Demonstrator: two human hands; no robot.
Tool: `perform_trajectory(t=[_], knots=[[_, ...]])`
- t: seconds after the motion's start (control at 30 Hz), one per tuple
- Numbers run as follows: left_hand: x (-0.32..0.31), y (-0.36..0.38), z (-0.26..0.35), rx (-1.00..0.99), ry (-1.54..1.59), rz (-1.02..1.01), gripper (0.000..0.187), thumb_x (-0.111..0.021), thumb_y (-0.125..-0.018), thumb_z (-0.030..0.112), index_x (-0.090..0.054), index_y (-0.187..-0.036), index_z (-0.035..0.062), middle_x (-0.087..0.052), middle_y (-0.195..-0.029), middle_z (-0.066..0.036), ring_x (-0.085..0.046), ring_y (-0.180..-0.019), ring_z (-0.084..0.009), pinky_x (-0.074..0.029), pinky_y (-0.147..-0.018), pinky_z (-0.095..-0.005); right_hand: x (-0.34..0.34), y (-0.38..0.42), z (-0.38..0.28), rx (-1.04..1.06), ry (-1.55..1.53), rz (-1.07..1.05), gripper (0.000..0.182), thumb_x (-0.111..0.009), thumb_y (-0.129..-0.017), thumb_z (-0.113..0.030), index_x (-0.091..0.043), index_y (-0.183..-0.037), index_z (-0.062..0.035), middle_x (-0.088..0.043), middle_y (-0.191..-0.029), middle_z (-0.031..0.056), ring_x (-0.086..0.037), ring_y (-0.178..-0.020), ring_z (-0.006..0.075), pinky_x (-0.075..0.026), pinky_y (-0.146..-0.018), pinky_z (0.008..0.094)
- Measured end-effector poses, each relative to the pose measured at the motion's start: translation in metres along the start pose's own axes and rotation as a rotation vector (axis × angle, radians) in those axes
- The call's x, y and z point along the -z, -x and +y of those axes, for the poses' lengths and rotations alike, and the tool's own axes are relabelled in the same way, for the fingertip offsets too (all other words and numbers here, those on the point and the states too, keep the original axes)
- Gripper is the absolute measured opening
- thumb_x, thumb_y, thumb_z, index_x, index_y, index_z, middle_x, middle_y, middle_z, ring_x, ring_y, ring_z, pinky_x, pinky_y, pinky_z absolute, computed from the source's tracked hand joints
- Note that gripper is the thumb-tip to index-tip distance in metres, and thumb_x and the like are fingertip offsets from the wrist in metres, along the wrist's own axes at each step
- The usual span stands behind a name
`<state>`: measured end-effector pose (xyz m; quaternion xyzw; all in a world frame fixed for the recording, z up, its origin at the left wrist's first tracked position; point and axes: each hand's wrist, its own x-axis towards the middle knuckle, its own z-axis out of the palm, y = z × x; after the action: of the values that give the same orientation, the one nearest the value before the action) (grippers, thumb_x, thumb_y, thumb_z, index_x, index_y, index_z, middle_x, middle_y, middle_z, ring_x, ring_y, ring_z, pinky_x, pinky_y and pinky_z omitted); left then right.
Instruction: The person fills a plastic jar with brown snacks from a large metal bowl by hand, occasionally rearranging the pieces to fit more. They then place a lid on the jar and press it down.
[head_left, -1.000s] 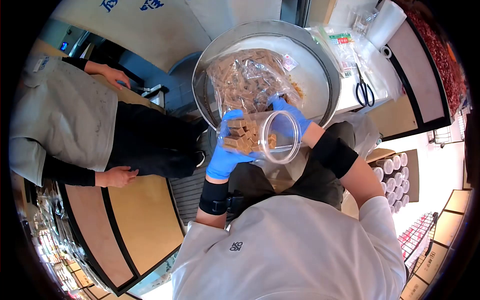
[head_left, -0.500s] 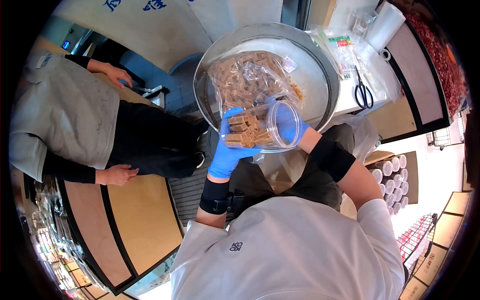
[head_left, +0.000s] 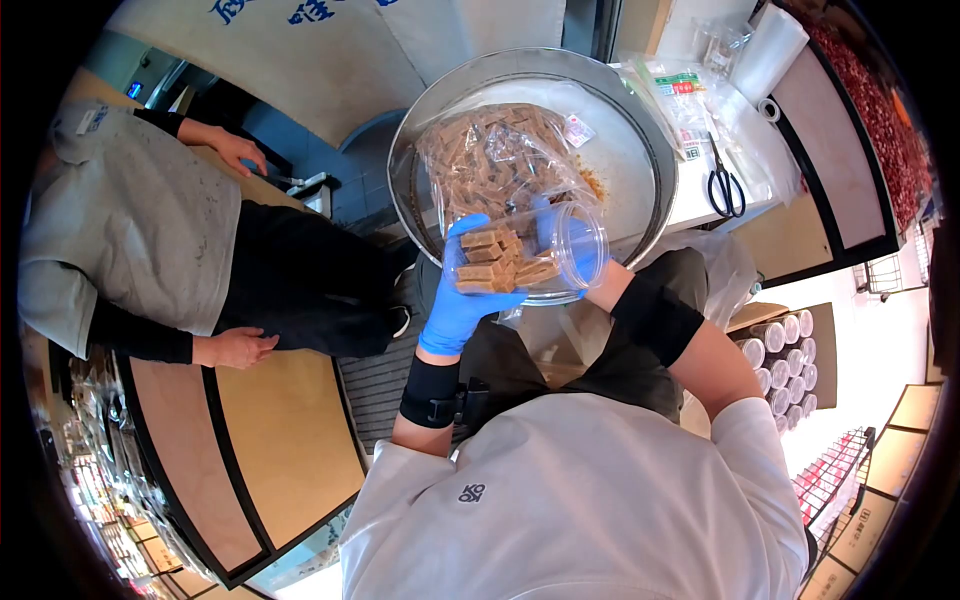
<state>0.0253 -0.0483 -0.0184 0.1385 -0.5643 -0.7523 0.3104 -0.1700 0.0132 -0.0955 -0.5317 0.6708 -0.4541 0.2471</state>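
I hold a clear plastic jar [head_left: 520, 225] tilted on its side, its open mouth facing right. My left hand [head_left: 455, 315], in a blue glove, is wrapped round the base end, thumb and fingers on opposite sides. Near the mouth, my right hand [head_left: 572, 245], also gloved in blue, is behind the jar and shows through the clear plastic; a fingertip rises past its upper edge. Brown block-shaped pieces [head_left: 488, 260] are gathered toward the jar's base. Just beyond lies a large clear bag of similar brown pieces [head_left: 495, 150], inside a round metal-rimmed tray [head_left: 650, 120].
Black-handled scissors [head_left: 726, 190] and plastic packaging [head_left: 680, 85] lie on the white surface at right, near a plastic roll [head_left: 770, 55]. Several lidded jars [head_left: 785, 360] stand in a box lower right. Another person [head_left: 140, 220] stands at left beside a wooden-panelled counter [head_left: 285, 440].
The brown pieces have shifted inside the jar, with more bare plastic showing near its mouth. The jar has turned slightly in my hands, and my right hand has moved a little.
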Motion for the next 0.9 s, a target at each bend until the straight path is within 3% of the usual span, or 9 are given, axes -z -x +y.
perform_trajectory(t=[0.07, 0.17, 0.23, 0.37, 0.47, 0.63, 0.77, 0.87, 0.9], knots=[[0.000, 0.000, 0.000, -0.003, -0.002, 0.003, 0.098, -0.088, -0.059, -0.003, -0.037, -0.142, 0.0120, -0.050, -0.129, -0.005, -0.052, -0.121, -0.0201, -0.047, -0.104, -0.0365, -0.001, -0.001, 0.006, 0.017, -0.055, 0.012, 0.026, -0.058, -0.094, -0.017, -0.058, -0.116, -0.0036, -0.064, -0.114, 0.0155, -0.065, -0.099, 0.0277, -0.055, -0.085, 0.0351], [0.001, 0.000, 0.001, 0.001, 0.000, 0.004, 0.098, -0.088, -0.059, -0.003, -0.038, -0.141, 0.0125, -0.050, -0.129, -0.005, -0.051, -0.121, -0.0201, -0.047, -0.104, -0.0365, -0.018, -0.013, 0.056, 0.025, 0.219, 0.077, 0.032, -0.065, -0.089, -0.021, -0.058, -0.115, -0.0034, -0.065, -0.111, 0.0170, -0.065, -0.099, 0.0321, -0.055, -0.084, 0.0369], [0.001, 0.000, 0.002, 0.004, 0.020, 0.019, 0.097, -0.087, -0.059, -0.004, -0.038, -0.141, 0.0129, -0.050, -0.128, -0.005, -0.051, -0.120, -0.0199, -0.047, -0.104, -0.0362, -0.035, -0.023, 0.102, 0.017, -0.353, 0.136, 0.039, -0.070, -0.083, -0.023, -0.058, -0.115, -0.0041, -0.065, -0.109, 0.0193, -0.065, -0.099, 0.0358, -0.054, -0.084, 0.0397], [0.000, 0.001, 0.007, 0.034, 0.067, 0.024, 0.096, -0.086, -0.060, -0.004, -0.038, -0.141, 0.0130, -0.050, -0.127, -0.005, -0.051, -0.120, -0.0197, -0.047, -0.103, -0.0360, 0.022, -0.002, 0.031, -0.088, -0.182, 0.009, 0.041, -0.072, -0.081, -0.021, -0.058, -0.117, -0.0048, -0.065, -0.110, 0.0205, -0.065, -0.100, 0.0363, -0.053, -0.082, 0.0425], [0.001, 0.000, 0.005, 0.048, 0.035, 0.011, 0.096, -0.086, -0.060, -0.004, -0.037, -0.141, 0.0130, -0.050, -0.128, -0.006, -0.051, -0.120, -0.0195, -0.047, -0.103, -0.0359, 0.058, 0.009, -0.028, 0.169, 0.207, -0.004, 0.043, -0.074, -0.079, -0.018, -0.058, -0.117, -0.0055, -0.066, -0.107, 0.0191, -0.066, -0.095, 0.0372, -0.053, -0.081, 0.0420], [-0.006, 0.003, 0.011, 0.051, 0.061, 0.027, 0.097, -0.087, -0.060, -0.003, -0.037, -0.141, 0.0124, -0.051, -0.128, -0.007, -0.052, -0.120, -0.0204, -0.047, -0.103, -0.0360, 0.083, 0.021, -0.050, -0.095, -0.011, -0.023, 0.041, -0.073, -0.083, -0.012, -0.058, -0.121, -0.0055, -0.069, -0.093, 0.0131, -0.068, -0.080, 0.0219, -0.055, -0.073, 0.0346], [-0.007, 0.003, 0.013, 0.044, 0.068, 0.023, 0.097, -0.087, -0.060, -0.004, -0.036, -0.141, 0.0124, -0.051, -0.129, -0.007, -0.052, -0.121, -0.0209, -0.048, -0.104, -0.0364, 0.100, 0.031, -0.055, -0.217, -0.358, -0.072, 0.040, -0.072, -0.086, -0.011, -0.058, -0.123, -0.0055, -0.067, -0.096, 0.0091, -0.065, -0.079, 0.0148, -0.055, -0.069, 0.0296], [-0.004, 0.000, 0.013, 0.023, 0.027, 0.048, 0.098, -0.086, -0.059, -0.005, -0.036, -0.142, 0.0128, -0.051, -0.129, -0.007, -0.052, -0.122, -0.0209, -0.048, -0.104, -0.0366, 0.126, 0.043, -0.065, -0.263, -0.546, -0.071, 0.046, -0.071, -0.089, -0.025, -0.054, -0.127, -0.0047, -0.064, -0.109, 0.0087, -0.065, -0.083, 0.0127, -0.056, -0.075, 0.0260], [-0.005, 0.000, 0.014, 0.027, 0.034, 0.057, 0.098, -0.086, -0.060, -0.005, -0.036, -0.142, 0.0129, -0.050, -0.129, -0.007, -0.052, -0.122, -0.0209, -0.048, -0.104, -0.0365, 0.136, 0.048, -0.061, -0.183, -0.814, -0.092, 0.051, -0.070, -0.090, -0.030, -0.052, -0.130, -0.0045, -0.064, -0.108, 0.0092, -0.064, -0.083, 0.0126, -0.055, -0.075, 0.0255]])
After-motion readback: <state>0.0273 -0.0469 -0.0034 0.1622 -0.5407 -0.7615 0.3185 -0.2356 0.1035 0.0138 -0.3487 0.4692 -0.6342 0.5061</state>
